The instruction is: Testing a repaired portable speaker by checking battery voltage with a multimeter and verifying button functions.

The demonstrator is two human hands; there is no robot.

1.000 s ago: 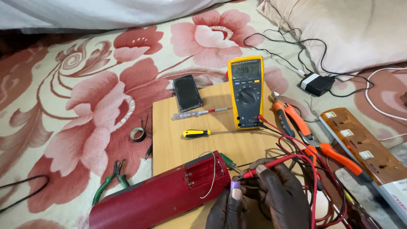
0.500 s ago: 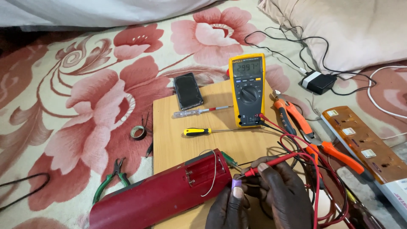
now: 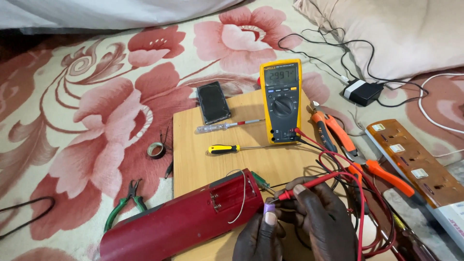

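My left hand (image 3: 258,237) pinches a small purple cylindrical cell (image 3: 269,208) at the bottom centre. My right hand (image 3: 321,220) grips a red multimeter probe (image 3: 309,186) and presses its tip to that cell. Red and black leads (image 3: 338,169) run back to a yellow multimeter (image 3: 281,101) standing on a wooden board (image 3: 203,154). A long red plastic casing (image 3: 183,222) with an open compartment and a white wire lies just left of my hands.
On the board lie a yellow-handled screwdriver (image 3: 227,149), a clear tester screwdriver (image 3: 227,126) and a dark phone (image 3: 213,102). Orange pliers (image 3: 338,135) and a brown socket strip (image 3: 411,162) sit right. Tape roll (image 3: 156,150) and green pliers (image 3: 126,203) rest on the floral cloth.
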